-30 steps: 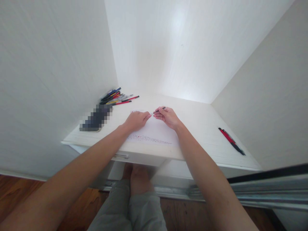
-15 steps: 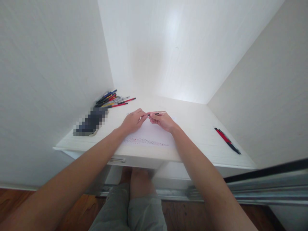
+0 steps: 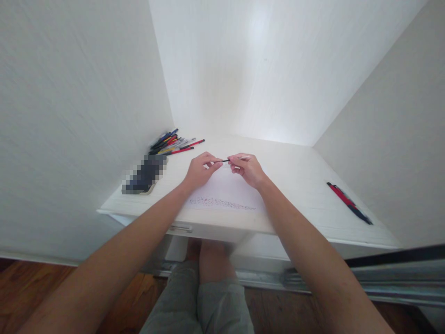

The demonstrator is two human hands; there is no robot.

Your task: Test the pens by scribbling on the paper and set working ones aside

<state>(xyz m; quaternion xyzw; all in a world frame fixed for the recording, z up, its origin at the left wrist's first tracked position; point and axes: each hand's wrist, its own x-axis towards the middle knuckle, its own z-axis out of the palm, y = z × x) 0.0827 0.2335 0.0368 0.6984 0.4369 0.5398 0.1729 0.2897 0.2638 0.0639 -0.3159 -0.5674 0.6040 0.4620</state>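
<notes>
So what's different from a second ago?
The slim black piece, earlier mostly within the right hand, now sticks out leftward, bridging the gap to the left hand, whose thumb and fingers pinch its other end. Unchanged: pen pile, red-and-black pens, paper. The overall shift is camera motion.

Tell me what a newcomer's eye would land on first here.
First, the left hand and right hand, close together above the white paper, a slim black item pinched between them. Next, the colourful heap of pens at the back left of the white desk. Then the red and black pens lying near its right side.
</notes>
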